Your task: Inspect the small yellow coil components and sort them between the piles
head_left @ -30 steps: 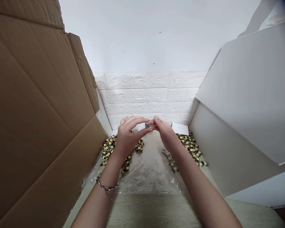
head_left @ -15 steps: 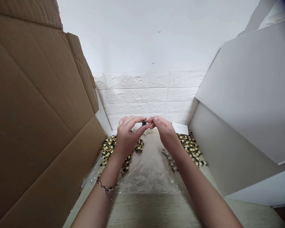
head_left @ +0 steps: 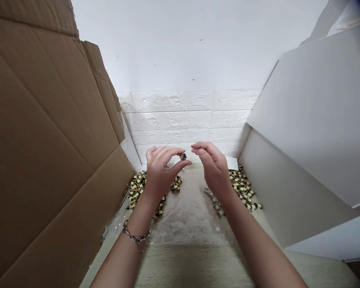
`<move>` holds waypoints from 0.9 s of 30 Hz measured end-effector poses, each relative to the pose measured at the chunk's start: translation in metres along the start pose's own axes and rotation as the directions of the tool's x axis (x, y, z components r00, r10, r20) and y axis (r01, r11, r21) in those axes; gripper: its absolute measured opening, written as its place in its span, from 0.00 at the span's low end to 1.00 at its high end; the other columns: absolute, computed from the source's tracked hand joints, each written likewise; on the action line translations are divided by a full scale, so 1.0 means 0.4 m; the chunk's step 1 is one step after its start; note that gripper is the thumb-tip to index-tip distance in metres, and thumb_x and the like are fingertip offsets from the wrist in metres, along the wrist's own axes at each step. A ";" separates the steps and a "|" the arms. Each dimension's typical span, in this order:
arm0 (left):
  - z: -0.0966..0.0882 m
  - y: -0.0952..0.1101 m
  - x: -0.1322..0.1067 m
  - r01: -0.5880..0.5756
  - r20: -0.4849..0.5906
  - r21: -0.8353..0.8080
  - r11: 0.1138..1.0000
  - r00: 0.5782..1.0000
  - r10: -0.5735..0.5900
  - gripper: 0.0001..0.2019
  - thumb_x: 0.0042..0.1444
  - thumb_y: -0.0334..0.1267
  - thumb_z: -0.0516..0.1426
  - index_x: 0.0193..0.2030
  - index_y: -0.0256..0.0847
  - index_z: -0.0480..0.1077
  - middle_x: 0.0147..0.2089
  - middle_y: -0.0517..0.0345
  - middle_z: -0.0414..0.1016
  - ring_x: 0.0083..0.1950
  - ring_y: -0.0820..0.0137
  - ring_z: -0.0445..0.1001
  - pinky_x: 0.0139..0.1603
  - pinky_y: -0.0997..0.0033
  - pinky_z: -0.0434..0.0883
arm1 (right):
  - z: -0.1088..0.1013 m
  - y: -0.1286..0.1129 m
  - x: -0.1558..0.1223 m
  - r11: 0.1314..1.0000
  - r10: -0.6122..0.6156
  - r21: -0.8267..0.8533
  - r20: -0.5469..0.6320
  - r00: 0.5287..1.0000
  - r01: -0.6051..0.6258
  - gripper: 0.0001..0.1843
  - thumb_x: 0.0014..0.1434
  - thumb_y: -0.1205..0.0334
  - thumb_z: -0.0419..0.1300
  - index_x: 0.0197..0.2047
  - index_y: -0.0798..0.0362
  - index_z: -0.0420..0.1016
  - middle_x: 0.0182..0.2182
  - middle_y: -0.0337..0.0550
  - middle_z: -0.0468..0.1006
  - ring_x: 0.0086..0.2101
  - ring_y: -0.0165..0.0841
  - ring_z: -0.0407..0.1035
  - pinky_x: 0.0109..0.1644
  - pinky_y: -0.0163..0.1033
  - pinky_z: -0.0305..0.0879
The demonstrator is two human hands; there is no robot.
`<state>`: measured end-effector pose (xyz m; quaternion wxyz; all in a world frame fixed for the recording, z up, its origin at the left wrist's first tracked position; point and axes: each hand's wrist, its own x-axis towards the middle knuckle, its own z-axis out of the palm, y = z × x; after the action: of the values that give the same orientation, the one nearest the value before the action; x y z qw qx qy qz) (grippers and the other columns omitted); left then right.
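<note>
Between thumb and index finger, my left hand [head_left: 163, 168] pinches a small transformer-like component [head_left: 183, 157], dark with a bit of yellow and thin wires. My right hand [head_left: 214, 166] hovers a short way to the right, apart from the component. Its thumb lies close against the curled fingers, and whether anything thin sits between them is too small to tell. Below the hands, piles of similar black-and-yellow components lie to the left [head_left: 136, 188] and to the right [head_left: 243, 186].
A clear plastic sheet [head_left: 189, 224] covers part of the pale table [head_left: 195, 264]. Brown cardboard [head_left: 48, 140] walls off the left side and white panels [head_left: 312, 120] the right. A white card [head_left: 232, 163] stands by the brick-patterned wall [head_left: 171, 120].
My right hand has drawn away from the component, slightly to the right. The component has turned a little in my left hand, which stays nearly in place.
</note>
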<state>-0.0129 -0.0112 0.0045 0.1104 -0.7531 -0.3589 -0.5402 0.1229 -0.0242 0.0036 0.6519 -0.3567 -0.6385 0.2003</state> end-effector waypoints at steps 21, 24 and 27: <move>0.009 -0.004 -0.010 -0.102 0.035 0.241 0.965 0.995 0.097 0.06 0.50 0.41 0.55 0.36 0.48 0.69 0.32 0.63 0.71 0.37 0.72 0.68 0.52 0.60 0.49 | -0.016 0.007 0.010 0.862 -0.271 -0.389 0.189 0.944 0.325 0.04 0.55 0.65 0.52 0.30 0.52 0.67 0.29 0.40 0.70 0.33 0.30 0.64 0.38 0.35 0.60; 0.009 -0.006 -0.009 -0.107 0.026 0.255 0.961 0.994 0.104 0.07 0.50 0.42 0.56 0.37 0.49 0.69 0.32 0.62 0.72 0.37 0.72 0.68 0.52 0.60 0.49 | -0.011 0.005 0.010 0.894 -0.230 -0.357 0.152 0.961 0.270 0.05 0.55 0.65 0.53 0.28 0.52 0.67 0.27 0.39 0.70 0.32 0.29 0.64 0.37 0.35 0.60; 0.009 -0.006 -0.009 -0.112 -0.005 0.250 0.962 0.993 0.117 0.09 0.49 0.42 0.56 0.38 0.48 0.69 0.33 0.61 0.72 0.37 0.71 0.68 0.52 0.61 0.50 | -0.009 0.004 0.009 0.927 -0.169 -0.321 0.106 0.980 0.195 0.06 0.54 0.65 0.53 0.26 0.52 0.67 0.26 0.38 0.70 0.31 0.28 0.64 0.37 0.34 0.60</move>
<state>-0.0125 -0.0089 -0.0007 0.2387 -0.7474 -0.3788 -0.4909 0.1272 -0.0212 0.0053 0.5740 -0.3922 -0.7176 0.0427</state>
